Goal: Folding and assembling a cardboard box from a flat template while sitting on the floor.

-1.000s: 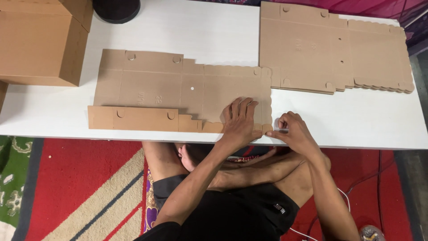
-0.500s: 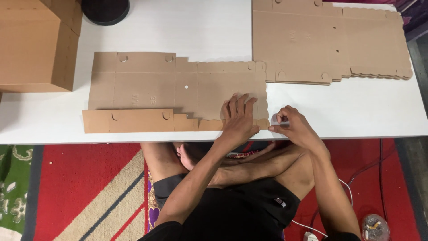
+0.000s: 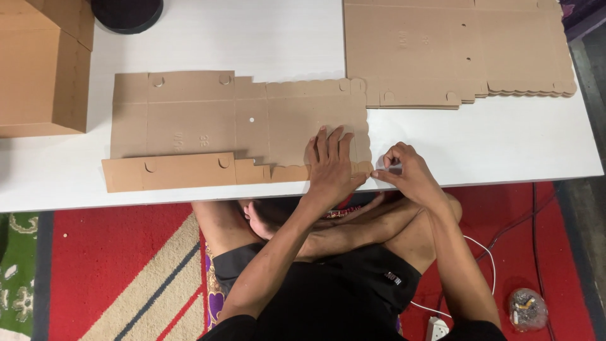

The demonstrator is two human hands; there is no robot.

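L hand [image 3: 331, 165] lies flat, fingers spread, palm pressing down on the lower right corner of the flat cardboard blank [image 3: 240, 120], centre of frame. R hand [image 3: 404, 170] just beside it at the blank's scalloped right edge, fingertips pinched together on a small pale bit; can't tell what it is. Blank lies unfolded on the white table [image 3: 505, 145], w/ its near flap [image 3: 189, 172] folded over along the bottom edge, close to the table's front edge.

Further out: stack of more flat blanks [image 3: 454, 50] upper right, part overlapping the frame top. Assembled brown box [image 3: 38, 69] upper left; dark round object [image 3: 126, 12] at top, cut off. Table low, person sits cross-legged under it, dark shorts.

Floor: red rug [image 3: 107, 252] w/ beige and dark stripes lower left, green patterned mat [image 3: 16, 271] far left. White cable [image 3: 480, 271] and plug lower right, near a small clear bag [image 3: 527, 309].
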